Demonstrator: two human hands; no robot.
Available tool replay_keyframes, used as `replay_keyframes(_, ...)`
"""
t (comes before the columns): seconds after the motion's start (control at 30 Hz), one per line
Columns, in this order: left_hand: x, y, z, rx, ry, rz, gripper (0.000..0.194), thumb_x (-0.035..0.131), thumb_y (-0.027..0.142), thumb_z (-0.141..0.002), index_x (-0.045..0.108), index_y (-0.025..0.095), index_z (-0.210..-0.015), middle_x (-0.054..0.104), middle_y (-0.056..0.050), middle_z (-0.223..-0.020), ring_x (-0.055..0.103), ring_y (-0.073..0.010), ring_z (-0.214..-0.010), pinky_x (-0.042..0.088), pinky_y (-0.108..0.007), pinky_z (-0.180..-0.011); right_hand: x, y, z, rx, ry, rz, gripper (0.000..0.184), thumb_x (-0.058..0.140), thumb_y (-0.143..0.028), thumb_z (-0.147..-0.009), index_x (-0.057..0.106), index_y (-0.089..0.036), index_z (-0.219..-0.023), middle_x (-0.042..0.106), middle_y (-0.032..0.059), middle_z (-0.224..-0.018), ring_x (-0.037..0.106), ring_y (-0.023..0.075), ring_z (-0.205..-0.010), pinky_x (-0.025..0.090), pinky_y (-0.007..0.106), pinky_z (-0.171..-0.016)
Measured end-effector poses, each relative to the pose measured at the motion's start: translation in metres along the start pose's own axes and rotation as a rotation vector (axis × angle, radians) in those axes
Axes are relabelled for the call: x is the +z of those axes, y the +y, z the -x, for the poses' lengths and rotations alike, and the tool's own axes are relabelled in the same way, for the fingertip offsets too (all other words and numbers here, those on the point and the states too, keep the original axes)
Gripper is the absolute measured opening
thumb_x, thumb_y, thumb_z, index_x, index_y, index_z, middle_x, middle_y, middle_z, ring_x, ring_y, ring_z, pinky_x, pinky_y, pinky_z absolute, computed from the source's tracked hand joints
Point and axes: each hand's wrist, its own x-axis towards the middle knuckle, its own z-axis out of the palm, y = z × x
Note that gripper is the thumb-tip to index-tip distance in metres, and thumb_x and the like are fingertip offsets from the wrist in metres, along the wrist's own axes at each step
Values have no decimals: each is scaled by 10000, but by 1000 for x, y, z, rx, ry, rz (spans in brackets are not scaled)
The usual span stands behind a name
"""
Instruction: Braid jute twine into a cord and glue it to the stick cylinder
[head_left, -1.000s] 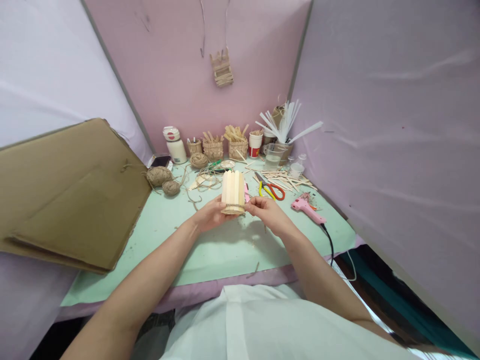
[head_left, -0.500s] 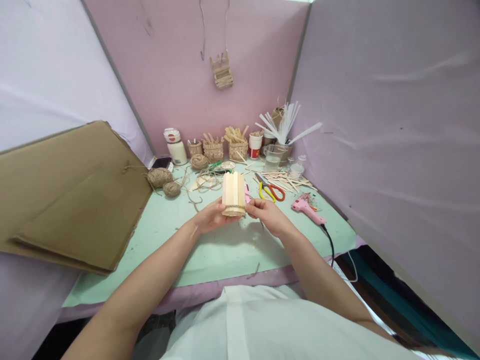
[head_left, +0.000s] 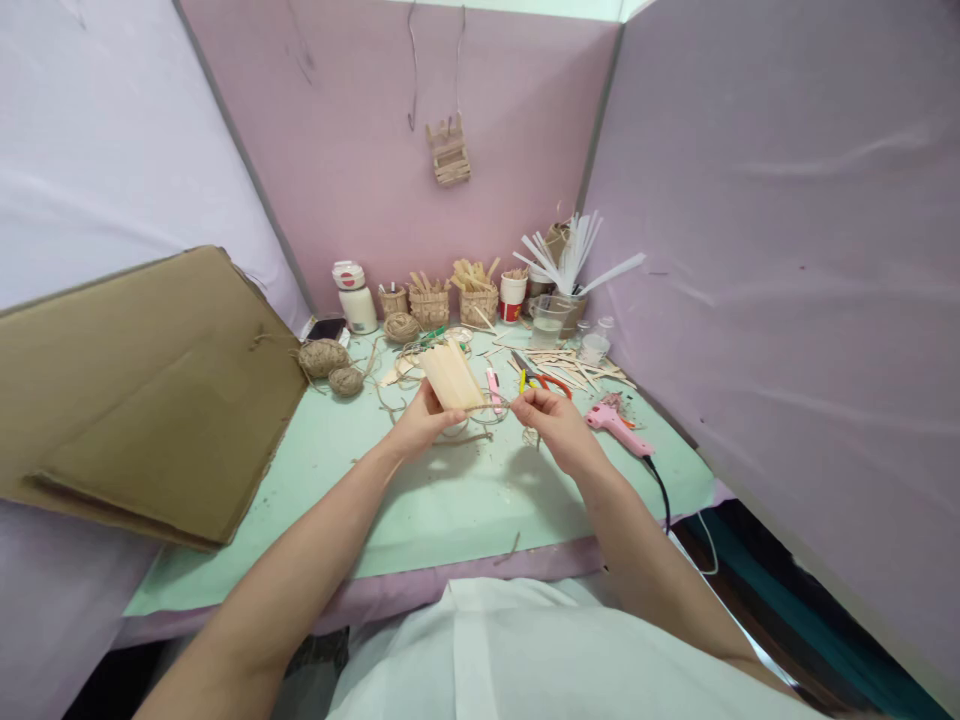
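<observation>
A cup of upright craft sticks (head_left: 453,376) leans to the left in my left hand (head_left: 424,420), whose fingers are closed around its lower left side. From the cup's base a strand of jute twine (head_left: 495,406) runs to the right. My right hand (head_left: 546,418) pinches that twine between thumb and fingertips, apart from the cup. Below the twine a loose end hangs by my right hand. On the table just behind the twine lies a small pink cutter (head_left: 493,388). Scissors with red and yellow handles (head_left: 551,384) lie behind my right hand.
A pink glue gun (head_left: 619,430) with a black cord lies at the right. Loose sticks (head_left: 574,366) are scattered behind the scissors. Twine balls (head_left: 324,357) sit at the left beside a large cardboard sheet (head_left: 150,400). Baskets of sticks (head_left: 478,305) and cups line the back.
The cup has tipped to the left in my left hand. My right hand has moved right, away from it, drawing out the twine between them.
</observation>
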Motion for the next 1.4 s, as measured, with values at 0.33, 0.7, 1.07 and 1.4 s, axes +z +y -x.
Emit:
replay_keyframes(0.33,3,3,0,242,216,-144,696,847,272,-498,453,209,-1069,596,-63,-1097,576,-213,-1035,472,-357,-874,35,-15,35,-389,-186,322,116,613,-307,-809,605,-191,-806,609,13,-762,527,133,-725,417,267,-686)
replay_keyframes(0.7,-16,27,-7,136,176,318,642,813,314,-588,545,234,-1166,652,-67,-1137,566,-215,-1125,440,-359,-987,-13,-38,33,-368,-289,484,201,502,-337,-876,644,-195,-862,668,34,-845,591,144,-777,450,270,-716)
replay_keyframes(1.07,-29,35,6,-6,-22,590,791,737,493,-650,459,174,-1319,596,-115,-1233,493,-221,-1230,394,-325,-1043,-145,33,-6,464,12,1341,339,620,-501,-662,614,-170,-734,651,116,-759,610,262,-753,398,310,-619)
replay_keyframes(1.4,-24,26,5,-92,-148,619,830,826,395,-555,485,143,-1268,603,-115,-1225,532,-227,-1181,399,-304,-1027,-139,15,3,379,118,1263,394,488,-562,-734,579,-180,-711,631,80,-705,573,199,-623,362,277,-537)
